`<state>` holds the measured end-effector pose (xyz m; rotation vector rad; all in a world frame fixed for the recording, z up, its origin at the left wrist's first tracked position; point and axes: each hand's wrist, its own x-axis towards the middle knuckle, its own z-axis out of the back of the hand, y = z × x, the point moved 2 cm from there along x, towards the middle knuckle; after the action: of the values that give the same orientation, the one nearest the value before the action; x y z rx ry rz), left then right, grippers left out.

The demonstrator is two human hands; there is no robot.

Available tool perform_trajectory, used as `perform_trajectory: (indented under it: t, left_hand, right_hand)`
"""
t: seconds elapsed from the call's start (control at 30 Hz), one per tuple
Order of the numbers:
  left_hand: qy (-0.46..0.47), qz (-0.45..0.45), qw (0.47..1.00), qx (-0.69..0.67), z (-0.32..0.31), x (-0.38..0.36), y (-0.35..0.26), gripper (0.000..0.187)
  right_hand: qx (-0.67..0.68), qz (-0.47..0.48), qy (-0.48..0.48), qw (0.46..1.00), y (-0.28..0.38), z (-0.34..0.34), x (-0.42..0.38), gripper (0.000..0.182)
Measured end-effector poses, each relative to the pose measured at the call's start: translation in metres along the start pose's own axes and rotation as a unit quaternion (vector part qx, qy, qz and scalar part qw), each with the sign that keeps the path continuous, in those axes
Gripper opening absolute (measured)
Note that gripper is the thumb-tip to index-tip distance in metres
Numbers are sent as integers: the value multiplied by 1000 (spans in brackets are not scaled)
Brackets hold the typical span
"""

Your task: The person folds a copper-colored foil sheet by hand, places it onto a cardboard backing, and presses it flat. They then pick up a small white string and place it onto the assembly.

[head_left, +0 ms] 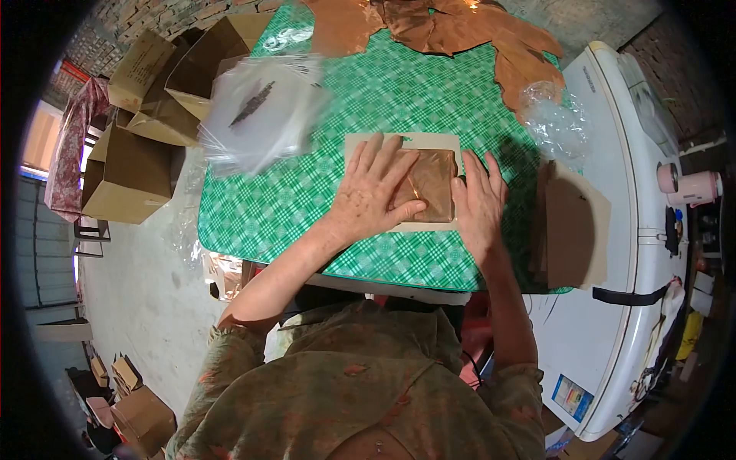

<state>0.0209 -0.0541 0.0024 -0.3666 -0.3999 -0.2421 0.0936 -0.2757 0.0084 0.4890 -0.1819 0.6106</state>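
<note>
A brown, shiny folded sheet or packet (438,188) lies on a pale square card (366,140) near the front of the green checked table. My left hand (374,188) rests flat over the packet's left part, fingers spread, with the thumb stretched across it. Along the packet's right edge lies my right hand (479,198), palm down with its fingers extended. Neither hand is wrapped round anything. Part of the packet and card is hidden under my hands.
Clear plastic bags (264,115) are piled at the table's left. Brown sheets (445,27) spread along the far edge. Crumpled clear plastic (553,123) and cardboard pieces (579,226) are on the right, beside a white fridge (598,307). Open cardboard boxes (130,172) stand left.
</note>
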Motion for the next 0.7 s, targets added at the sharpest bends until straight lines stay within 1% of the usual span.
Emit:
perform_trajectory:
  t: [0.1, 0.2, 0.3, 0.4, 0.5, 0.6, 0.7]
  left_hand:
    - [7, 7, 1000, 1, 0, 0, 0, 88]
    - [43, 14, 997, 61, 7, 3, -4, 89]
    - [29, -1, 998, 61, 17, 9, -8, 91]
    - [23, -27, 999, 40, 13, 13, -5, 91]
    - [40, -47, 998, -3, 4, 16, 0, 90]
    - [42, -47, 998, -25, -6, 15, 2, 89]
    - [43, -48, 998, -16, -7, 15, 2, 91]
  right_hand:
    - [-48, 16, 38, 998, -4, -7, 0, 63]
    - [-54, 17, 56, 997, -6, -9, 0, 67]
    - [-59, 24, 62, 996, -8, -10, -1, 70]
    - [-53, 21, 65, 996, -9, -10, -1, 71]
    - [-48, 14, 71, 996, -7, -10, -1, 73]
    - [-50, 8, 79, 996, -6, -10, 0, 74]
    - [-49, 10, 77, 996, -6, -11, -1, 75]
